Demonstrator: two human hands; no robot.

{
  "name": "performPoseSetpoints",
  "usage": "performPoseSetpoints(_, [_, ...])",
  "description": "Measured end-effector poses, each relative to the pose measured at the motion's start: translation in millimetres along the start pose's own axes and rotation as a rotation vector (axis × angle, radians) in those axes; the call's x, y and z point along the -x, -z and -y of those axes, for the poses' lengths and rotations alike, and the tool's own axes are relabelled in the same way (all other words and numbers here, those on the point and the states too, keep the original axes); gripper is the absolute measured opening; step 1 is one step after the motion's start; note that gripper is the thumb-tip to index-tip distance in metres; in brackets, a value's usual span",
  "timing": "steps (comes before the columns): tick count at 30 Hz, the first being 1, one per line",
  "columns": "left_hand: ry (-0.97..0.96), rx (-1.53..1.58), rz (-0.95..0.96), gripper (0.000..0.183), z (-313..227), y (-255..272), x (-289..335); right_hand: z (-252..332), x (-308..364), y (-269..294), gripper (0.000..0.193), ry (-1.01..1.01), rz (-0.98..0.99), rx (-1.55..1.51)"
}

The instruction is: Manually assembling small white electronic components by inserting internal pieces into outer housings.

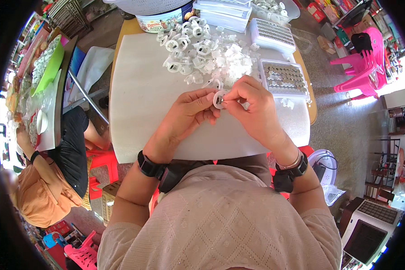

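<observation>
Over the near middle of the white-covered table, my left hand (189, 110) holds a small white round plastic part (218, 100) with a dark centre between thumb and fingers. My right hand (255, 108) is closed in a pinch against the part's right side; whatever its fingertips grip is too small to make out. Just beyond the hands lies a heap of small translucent white plastic pieces (234, 58). Similar round white parts with dark centres (172, 45) are piled to its left. A clear plastic tray (287, 95) with rows of small round silvery pieces rests to the right.
Stacked filled trays (274, 38), clear boxes (222, 17) and a printed tub (159, 23) line the table's far side. At left, a person in orange (47, 193) sits by another table with a green basin (47, 67). Pink chairs (364, 67) stand at right.
</observation>
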State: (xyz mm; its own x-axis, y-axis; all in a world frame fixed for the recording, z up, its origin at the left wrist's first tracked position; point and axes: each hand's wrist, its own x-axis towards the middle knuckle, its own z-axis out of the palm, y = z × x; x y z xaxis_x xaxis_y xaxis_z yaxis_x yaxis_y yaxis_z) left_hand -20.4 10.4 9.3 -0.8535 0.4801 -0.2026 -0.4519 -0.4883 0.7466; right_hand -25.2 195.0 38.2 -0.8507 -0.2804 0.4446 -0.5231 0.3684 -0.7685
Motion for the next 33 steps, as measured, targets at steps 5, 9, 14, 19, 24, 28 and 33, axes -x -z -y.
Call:
performPoseSetpoints(5, [0.010,-0.008,0.027,0.031,-1,1,2,5,-3,10,0.009,-0.217,0.149,-0.153])
performPoseSetpoints(9, [0.028,-0.068,0.050,0.032,-1,-3,1,3,-3,13,0.009,-0.456,0.209,-0.385])
performPoseSetpoints(14, [0.048,-0.158,0.044,0.032,-1,-4,2,3,-3,14,0.010,-0.522,0.320,-0.567])
performPoseSetpoints(19, [0.033,-0.100,0.064,0.032,-2,-4,1,7,3,22,0.015,-0.483,0.263,-0.508])
performPoseSetpoints(24, [-0.008,-0.073,-0.015,0.034,-2,-5,3,-14,5,54,0.013,-0.255,-0.188,0.130])
performPoseSetpoints(28, [0.010,-0.090,-0.006,0.035,-2,-8,2,-43,9,70,0.007,-0.151,-0.218,0.530])
performPoseSetpoints(33, [0.000,-0.094,-0.004,0.035,-2,-4,0,-48,6,66,0.005,-0.044,-0.199,0.679])
